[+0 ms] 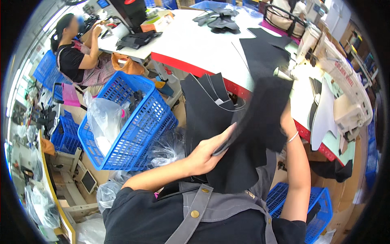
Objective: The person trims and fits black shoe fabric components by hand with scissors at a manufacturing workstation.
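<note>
A black fabric piece (264, 112) is held up in front of me, its upper part smeared by motion. My left hand (209, 152) is closed on its lower left edge, with the thumb side along the fabric. My right hand (287, 121) grips the right side, and most of its fingers are hidden behind the cloth. Under and beside this piece, more black cut pieces (203, 107) lie stacked on my lap, with light edges and a small white tag. Another black piece (264, 51) rests on the white table (187, 36) just beyond.
At the right stands a white sewing machine (345, 87), its lamp lit. A blue plastic basket (156, 132) holding clear bags is on my left; another blue basket (321, 211) sits low right. Black scraps (219, 20) lie far back. A co-worker (77, 57) sits far left.
</note>
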### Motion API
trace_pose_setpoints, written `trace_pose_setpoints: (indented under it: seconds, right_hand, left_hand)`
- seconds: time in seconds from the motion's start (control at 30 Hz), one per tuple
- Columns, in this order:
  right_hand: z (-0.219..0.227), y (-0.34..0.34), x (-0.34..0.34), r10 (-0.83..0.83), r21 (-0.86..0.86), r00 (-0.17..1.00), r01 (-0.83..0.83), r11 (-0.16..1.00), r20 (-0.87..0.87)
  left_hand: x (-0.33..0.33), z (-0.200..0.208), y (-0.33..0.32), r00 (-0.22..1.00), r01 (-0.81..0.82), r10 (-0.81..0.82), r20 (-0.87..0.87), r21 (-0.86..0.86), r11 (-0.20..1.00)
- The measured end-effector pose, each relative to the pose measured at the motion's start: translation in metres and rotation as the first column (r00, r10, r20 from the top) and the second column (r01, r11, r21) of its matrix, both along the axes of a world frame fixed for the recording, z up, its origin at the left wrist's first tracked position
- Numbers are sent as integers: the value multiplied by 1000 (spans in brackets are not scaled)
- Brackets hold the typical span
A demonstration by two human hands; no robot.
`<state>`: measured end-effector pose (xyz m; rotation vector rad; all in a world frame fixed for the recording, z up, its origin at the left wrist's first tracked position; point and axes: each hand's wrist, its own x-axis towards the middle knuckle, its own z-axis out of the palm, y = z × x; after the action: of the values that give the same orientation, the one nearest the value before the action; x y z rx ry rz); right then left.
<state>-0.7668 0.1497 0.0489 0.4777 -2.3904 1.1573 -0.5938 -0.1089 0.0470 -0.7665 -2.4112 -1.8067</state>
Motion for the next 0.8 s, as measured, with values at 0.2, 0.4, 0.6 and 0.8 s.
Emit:
trace_pose_setpoints:
  seconds: [0.2,0.4,0.6,0.8]
  right_hand:
    - [4,-3,5,-31,375,977,110,920,-209]
    - [7,-6,8,-58,358,974,136,924,-220]
    - [7,0,8,-21,387,981,96,917,-193]
    - [8,0,10,-6,395,984,78,915,-179]
  left_hand:
    - [23,-33,-3,822,-422,71,565,520,743]
    - [2,-30,-23,586,-618,-3,811,449,645]
    - [-33,4,-34,641,-763,641,422,260,592]
    - [-2,27,-1,640,134,-569,-516,-654,745]
